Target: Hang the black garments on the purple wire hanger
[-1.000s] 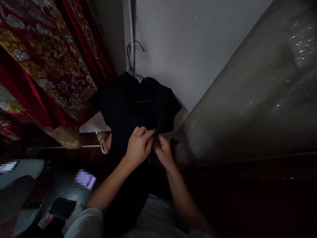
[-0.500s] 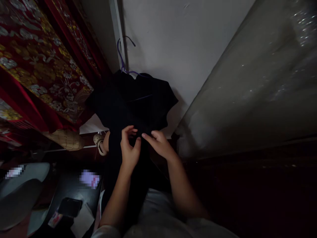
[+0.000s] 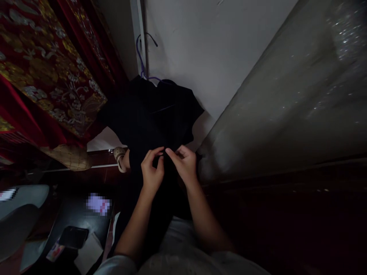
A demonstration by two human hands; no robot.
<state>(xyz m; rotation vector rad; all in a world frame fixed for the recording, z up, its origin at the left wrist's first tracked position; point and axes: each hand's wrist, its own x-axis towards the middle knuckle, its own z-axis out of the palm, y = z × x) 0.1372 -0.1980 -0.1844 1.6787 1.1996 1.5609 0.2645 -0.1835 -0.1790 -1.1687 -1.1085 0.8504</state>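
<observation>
A black short-sleeved garment (image 3: 149,114) lies spread over my lap, its collar end by a purple clothes hanger (image 3: 141,65). My left hand (image 3: 153,168) is curled at the lower middle of the garment, fingertips and thumb drawn close in a pinch on the dark cloth. Almost touching it, my right hand (image 3: 185,162) pinches the cloth from the other side, thumb pointing at the left fingertips. The exact fold or fastening between them is too dark to make out.
Red cloth with gold and silver embroidery (image 3: 54,65) hangs at the left. A plastic-wrapped panel (image 3: 258,110) leans at the right, beside a white wall (image 3: 200,46). A dark stool or table (image 3: 65,208) at lower left bears a phone (image 3: 73,236) and papers. One clog (image 3: 119,158) shows.
My right hand has moved left and its fingers have closed on the cloth. My left fingers have drawn together into a pinch. The whole view has shifted slightly.
</observation>
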